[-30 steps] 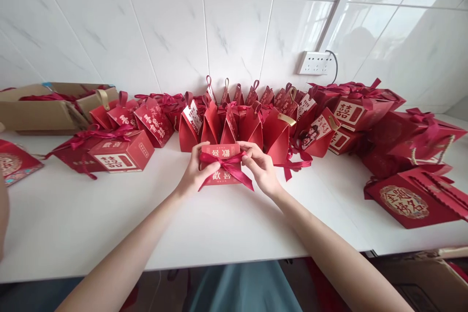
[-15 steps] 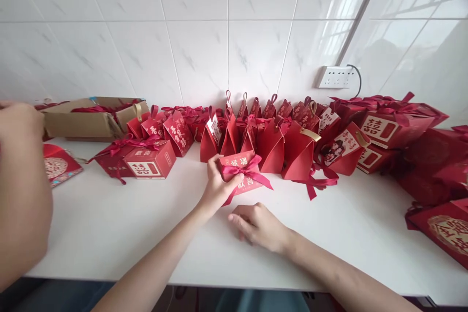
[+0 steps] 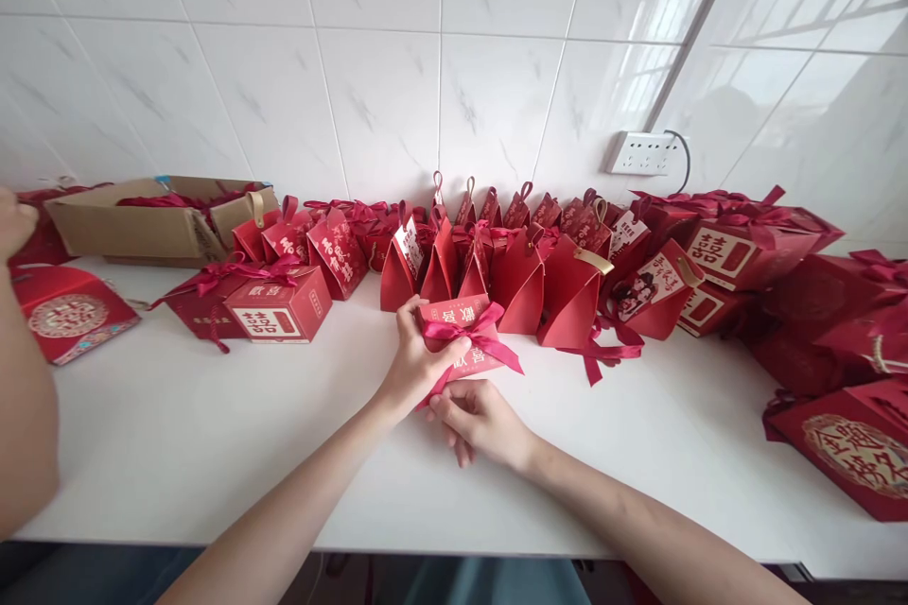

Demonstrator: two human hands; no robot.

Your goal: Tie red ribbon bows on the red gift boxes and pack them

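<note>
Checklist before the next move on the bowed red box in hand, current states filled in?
1. Left hand holding red gift box: ok, thumb on top.
2. Ribbon bow lying over box top: ok.
3. Bow knot tight: cannot tell, thumb partly covers it.
4. Right hand gripping lower ribbon tail: cannot tell, fingertips are by its end.
5. Other person's arm clear of box: ok, at far left.
6. Box apart from pointed red boxes behind: cannot tell.
</note>
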